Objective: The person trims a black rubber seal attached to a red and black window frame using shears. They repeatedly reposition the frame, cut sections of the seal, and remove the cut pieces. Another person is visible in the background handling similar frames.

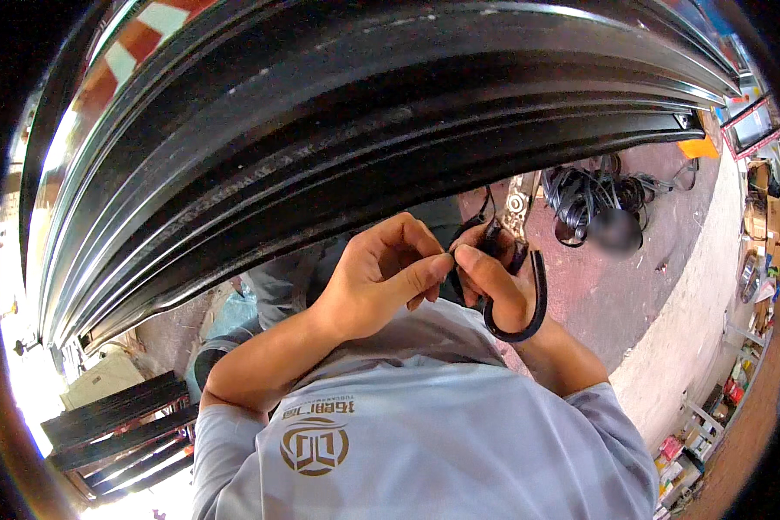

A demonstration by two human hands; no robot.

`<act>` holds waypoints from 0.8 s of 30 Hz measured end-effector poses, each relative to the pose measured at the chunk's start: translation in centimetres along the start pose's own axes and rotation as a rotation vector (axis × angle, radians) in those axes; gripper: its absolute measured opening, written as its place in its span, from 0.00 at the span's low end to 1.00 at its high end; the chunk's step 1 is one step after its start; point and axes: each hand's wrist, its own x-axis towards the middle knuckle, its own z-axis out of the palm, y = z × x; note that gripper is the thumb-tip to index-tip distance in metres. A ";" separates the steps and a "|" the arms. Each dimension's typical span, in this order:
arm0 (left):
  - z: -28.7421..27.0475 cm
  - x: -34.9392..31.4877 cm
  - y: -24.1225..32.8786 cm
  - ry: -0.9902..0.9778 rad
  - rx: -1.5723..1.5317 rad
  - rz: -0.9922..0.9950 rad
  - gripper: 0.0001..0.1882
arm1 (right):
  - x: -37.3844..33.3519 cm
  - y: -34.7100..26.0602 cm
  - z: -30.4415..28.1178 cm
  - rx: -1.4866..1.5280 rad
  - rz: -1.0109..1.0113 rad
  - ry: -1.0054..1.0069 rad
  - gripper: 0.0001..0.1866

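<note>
Workshop: black profiles (407,113), apparently shelves (705,416)

One fisheye view looks from the person's head, facing steeply downward. The light grey short-sleeved shirt (485,433) fills the near bottom, the bare left hand (386,270) and bare right hand (497,282) sit close at mid-view, and long black ribbed profiles (234,165) arch across the top.

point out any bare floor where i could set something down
Bare floor lies between the right forearm and the cluttered shelving, below the coiled black strips. It is crowded where the left hand and right hand meet by the scissors.
</note>
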 end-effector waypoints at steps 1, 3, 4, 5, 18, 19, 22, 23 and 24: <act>-0.1 0.0 -0.1 -0.006 -0.004 -0.015 0.08 | 0.1 0.0 0.0 0.012 0.000 0.006 0.14; -0.4 0.1 -0.2 -0.022 0.000 -0.034 0.08 | 0.4 0.0 -0.3 0.003 -0.024 0.036 0.13; -0.6 0.2 -0.2 -0.033 0.007 -0.040 0.08 | 0.6 0.0 -0.5 -0.002 -0.036 0.051 0.13; -0.8 0.2 -0.2 -0.045 0.014 -0.046 0.08 | 0.9 0.2 -1.1 -0.019 -0.034 0.082 0.13; -1.2 0.7 0.0 -0.030 -0.247 0.047 0.09 | 3.2 1.3 -4.7 -0.147 -0.058 0.180 0.18; -1.0 0.7 0.0 -0.027 -0.261 0.072 0.10 | 2.7 1.4 -4.3 -0.143 -0.016 0.107 0.19; -0.5 0.8 0.4 0.035 -0.248 0.103 0.10 | 0.7 1.6 -3.5 -0.049 0.098 -0.174 0.21; -0.5 0.8 0.5 0.068 -0.232 0.109 0.11 | 0.0 1.3 -3.2 -0.064 0.109 -0.216 0.22; -0.6 0.7 0.6 0.094 -0.201 0.090 0.11 | -0.4 1.1 -3.0 -0.080 0.120 -0.259 0.22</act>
